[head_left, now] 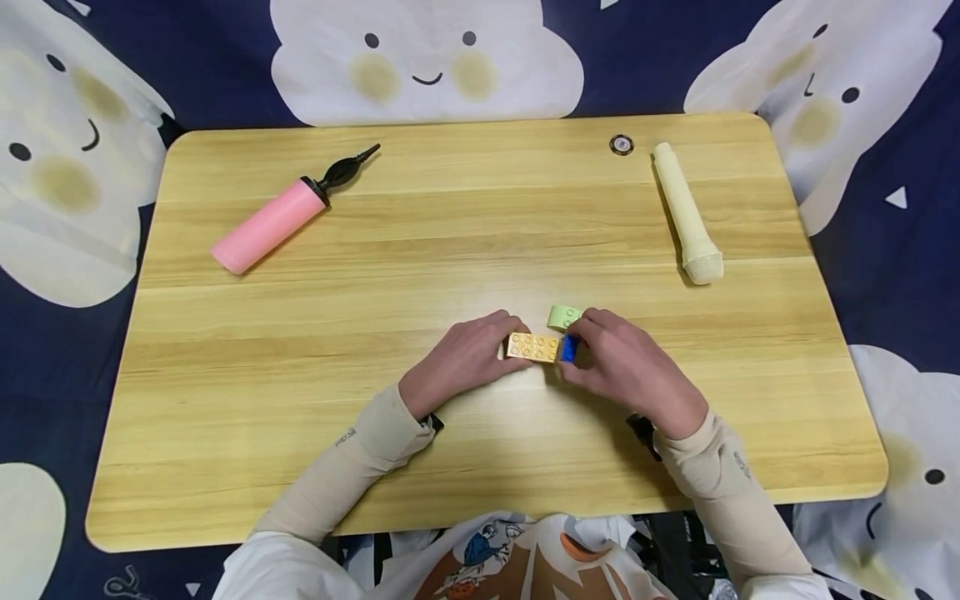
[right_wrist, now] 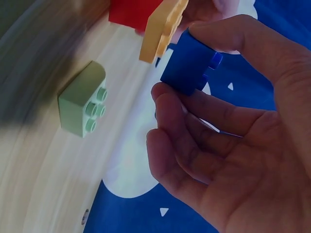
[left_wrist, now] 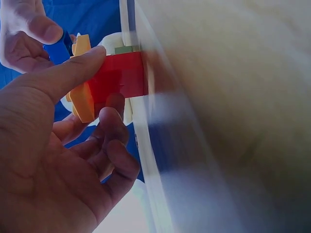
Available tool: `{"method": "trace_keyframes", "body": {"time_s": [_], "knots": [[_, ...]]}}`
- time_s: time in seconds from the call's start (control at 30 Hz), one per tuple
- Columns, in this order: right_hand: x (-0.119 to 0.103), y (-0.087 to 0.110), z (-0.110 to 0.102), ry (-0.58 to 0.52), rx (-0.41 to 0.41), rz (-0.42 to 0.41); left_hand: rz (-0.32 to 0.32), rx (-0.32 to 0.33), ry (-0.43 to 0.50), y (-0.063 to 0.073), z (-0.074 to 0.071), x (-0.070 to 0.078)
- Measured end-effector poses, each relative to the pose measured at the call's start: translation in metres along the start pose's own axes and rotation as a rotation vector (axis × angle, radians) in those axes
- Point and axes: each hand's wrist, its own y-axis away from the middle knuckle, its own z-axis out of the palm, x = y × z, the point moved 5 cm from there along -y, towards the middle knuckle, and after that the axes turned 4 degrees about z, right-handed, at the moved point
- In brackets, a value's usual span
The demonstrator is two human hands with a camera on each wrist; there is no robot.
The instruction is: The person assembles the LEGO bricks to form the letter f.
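My left hand [head_left: 468,350] holds a red building brick [left_wrist: 121,75] with a yellow-orange studded brick [head_left: 532,347] on top of it. In the left wrist view the thumb lies along one side of this stack and the fingers are at the other. My right hand [head_left: 633,362] pinches a small blue brick [right_wrist: 187,63] between thumb and fingers, tilted, close beside the yellow-orange brick. A light green brick [right_wrist: 80,102] with a rounded end lies on the table just beyond the right fingers, touched by neither hand as the right wrist view shows it.
On the wooden table [head_left: 337,350] a pink hand pump [head_left: 270,225] with a black nozzle lies at the back left. A pale yellow microphone-shaped object [head_left: 686,212] is at the back right, near a small round black-and-white disc [head_left: 622,145]. Cloud-patterned dark blue cloth [head_left: 225,50] surrounds the table.
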Motion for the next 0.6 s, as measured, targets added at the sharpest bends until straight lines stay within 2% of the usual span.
{"method": "trace_keyframes", "body": {"time_s": [0.6], "knots": [[-0.021,-0.017,0.004,-0.008,0.007,-0.087,0.007,-0.021,-0.014,0.001,-0.002,0.0]]}}
